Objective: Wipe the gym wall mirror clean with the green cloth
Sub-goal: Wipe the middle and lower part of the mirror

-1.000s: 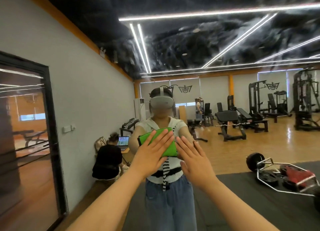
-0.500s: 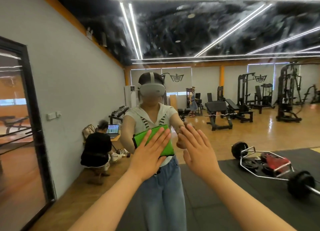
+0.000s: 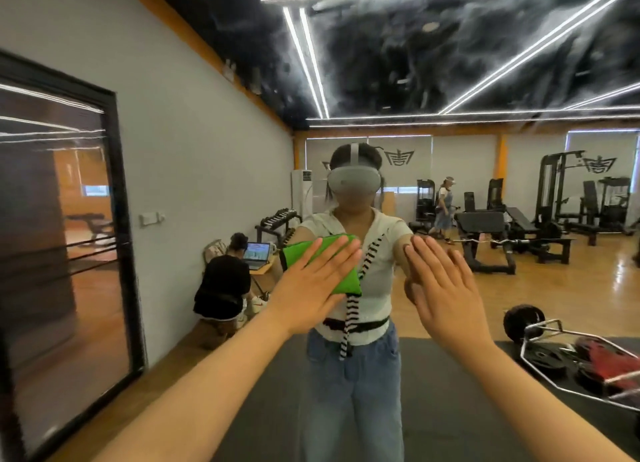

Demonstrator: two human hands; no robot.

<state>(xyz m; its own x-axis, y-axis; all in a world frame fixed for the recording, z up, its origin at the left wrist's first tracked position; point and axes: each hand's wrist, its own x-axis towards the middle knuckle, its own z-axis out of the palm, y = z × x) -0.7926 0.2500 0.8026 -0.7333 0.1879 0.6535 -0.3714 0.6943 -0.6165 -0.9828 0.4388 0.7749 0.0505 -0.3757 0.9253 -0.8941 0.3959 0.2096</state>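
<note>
The single wide-angle view sits on the person's head and faces the wall mirror (image 3: 384,254) squarely. It is near: the outstretched left hand (image 3: 311,288) and right hand (image 3: 446,288) reach it mid-frame

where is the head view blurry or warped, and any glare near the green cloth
Head view: motion blur smears the dark ceiling and the black-framed glass door, which leans from wide-angle distortion and carries light streaks; left hand, right hand and green cloth look fairly sharp, no glare there.
</note>
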